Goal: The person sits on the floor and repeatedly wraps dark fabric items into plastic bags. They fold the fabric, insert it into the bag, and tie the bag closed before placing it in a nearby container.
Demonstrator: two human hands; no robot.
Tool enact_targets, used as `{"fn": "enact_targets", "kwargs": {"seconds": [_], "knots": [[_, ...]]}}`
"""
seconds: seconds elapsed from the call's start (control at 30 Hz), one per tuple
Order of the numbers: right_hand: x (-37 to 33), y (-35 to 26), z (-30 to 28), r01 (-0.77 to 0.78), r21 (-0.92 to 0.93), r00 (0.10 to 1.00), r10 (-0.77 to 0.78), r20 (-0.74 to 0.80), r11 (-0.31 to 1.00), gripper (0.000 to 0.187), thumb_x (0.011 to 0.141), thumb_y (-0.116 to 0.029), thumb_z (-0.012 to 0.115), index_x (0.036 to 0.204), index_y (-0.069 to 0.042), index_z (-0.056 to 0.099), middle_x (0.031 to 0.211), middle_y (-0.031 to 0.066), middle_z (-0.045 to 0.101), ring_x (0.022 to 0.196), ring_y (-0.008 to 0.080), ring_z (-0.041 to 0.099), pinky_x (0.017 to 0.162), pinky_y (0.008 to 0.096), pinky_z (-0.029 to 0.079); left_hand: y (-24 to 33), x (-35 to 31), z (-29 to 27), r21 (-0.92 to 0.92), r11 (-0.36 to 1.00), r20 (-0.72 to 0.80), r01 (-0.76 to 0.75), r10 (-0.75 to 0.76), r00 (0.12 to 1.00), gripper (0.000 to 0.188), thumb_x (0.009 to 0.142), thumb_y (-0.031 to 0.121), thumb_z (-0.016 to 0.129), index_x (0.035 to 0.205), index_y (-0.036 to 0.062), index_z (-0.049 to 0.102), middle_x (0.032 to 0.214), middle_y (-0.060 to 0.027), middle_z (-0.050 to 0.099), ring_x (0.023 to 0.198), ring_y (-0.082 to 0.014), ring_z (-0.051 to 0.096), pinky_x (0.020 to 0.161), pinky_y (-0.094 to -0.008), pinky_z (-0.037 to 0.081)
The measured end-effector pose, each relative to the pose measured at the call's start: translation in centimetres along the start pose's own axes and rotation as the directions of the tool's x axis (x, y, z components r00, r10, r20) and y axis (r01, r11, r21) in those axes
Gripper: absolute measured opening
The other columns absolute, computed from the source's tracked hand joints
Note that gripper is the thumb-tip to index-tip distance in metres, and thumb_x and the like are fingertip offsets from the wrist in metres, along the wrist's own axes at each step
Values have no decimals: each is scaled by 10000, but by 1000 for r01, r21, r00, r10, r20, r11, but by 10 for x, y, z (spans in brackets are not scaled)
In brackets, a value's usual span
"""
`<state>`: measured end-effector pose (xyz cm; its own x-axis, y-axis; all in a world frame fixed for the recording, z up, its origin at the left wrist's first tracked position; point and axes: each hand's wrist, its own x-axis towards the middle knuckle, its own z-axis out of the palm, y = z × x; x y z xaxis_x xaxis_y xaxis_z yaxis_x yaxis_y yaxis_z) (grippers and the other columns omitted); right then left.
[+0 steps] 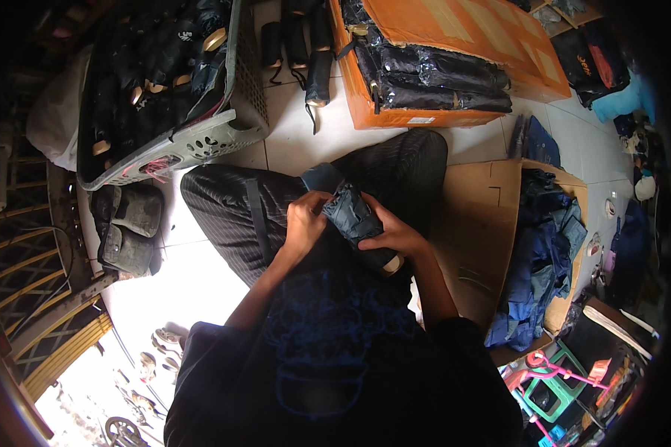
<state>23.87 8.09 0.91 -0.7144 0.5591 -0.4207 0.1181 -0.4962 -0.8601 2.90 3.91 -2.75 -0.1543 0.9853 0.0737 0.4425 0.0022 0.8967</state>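
Observation:
A folded compact umbrella [348, 216] in dark grey-blue fabric lies at a slant above my lap, its pale wooden handle end [393, 264] pointing toward me. My right hand [392, 229] is wrapped round its side, thumb across the cloth. At the far end, the fingers of my left hand [308, 219] are pinched on the umbrella's fabric edge. Just beyond them is a dark blue-grey piece of cloth [320, 177]; whether it is joined to the umbrella I cannot tell.
A grey plastic basket [209, 139] of dark umbrellas stands far left. Several sleeved umbrellas [319, 78] lie on the tiles beside an orange carton [425, 119] of wrapped ones. To my right, an open cardboard box [479, 246] holds blue cloth [533, 276]. Dark bags [130, 227] sit left.

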Motion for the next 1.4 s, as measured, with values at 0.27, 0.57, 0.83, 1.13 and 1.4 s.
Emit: {"fn": "enact_targets", "kwargs": {"seconds": [0.27, 0.57, 0.83, 1.13, 1.4], "knots": [[-6, 12, -3, -40, 48, 992, 46, -117, 998, 928, 644, -75, 801, 1417, -38, 290, 1262, 55, 469, 1133, 147, 468, 971, 280, 378, 9, -4, 6, -277, 922, -14, 269, -284, 959, 106, 882, 86, 627, 876, -18, 603, 677, -52, 584, 622, -55, 505, 586, -233, 425], [2, 3, 14, 121, -259, 937, -197, -289, 958, 887, 676, -74, 789, 1406, -18, 288, 1260, 101, 483, 1167, 190, 467, 995, 299, 367, 43, 2, 0, -204, 969, -93, 139, -160, 983, 125, 860, 72, 656, 924, -18, 595, 809, -69, 655, 765, -109, 620, 714, -249, 479], [2, -31, 30, 78, -626, 852, -378, -362, 776, 824, 695, -32, 732, 1400, -15, 306, 1322, 208, 476, 1229, 337, 485, 1008, 363, 393, 67, 14, -21, -155, 984, -14, 91, -94, 995, 291, 811, 59, 677, 1080, 21, 573, 812, -90, 679, 753, -158, 675, 694, -264, 504], [-4, -48, 32, 120, -717, 808, -487, -332, 687, 768, 688, -26, 696, 1379, -95, 368, 1233, 148, 532, 1067, 356, 560, 886, 400, 461, 73, 22, -22, -64, 990, -183, -124, 110, 977, 220, 763, 6, 668, 980, 5, 632, 824, -96, 631, 733, -172, 648, 689, -276, 498], [-7, -49, 30, 77, -794, 829, -481, -285, 603, 745, 671, -9, 682, 1357, -89, 404, 1250, 135, 540, 1073, 324, 559, 885, 392, 446, 80, 23, -22, -88, 988, -224, 128, -145, 964, 83, 771, -19, 643, 833, -13, 587, 795, -109, 632, 710, -204, 638, 645, -299, 498]]}}
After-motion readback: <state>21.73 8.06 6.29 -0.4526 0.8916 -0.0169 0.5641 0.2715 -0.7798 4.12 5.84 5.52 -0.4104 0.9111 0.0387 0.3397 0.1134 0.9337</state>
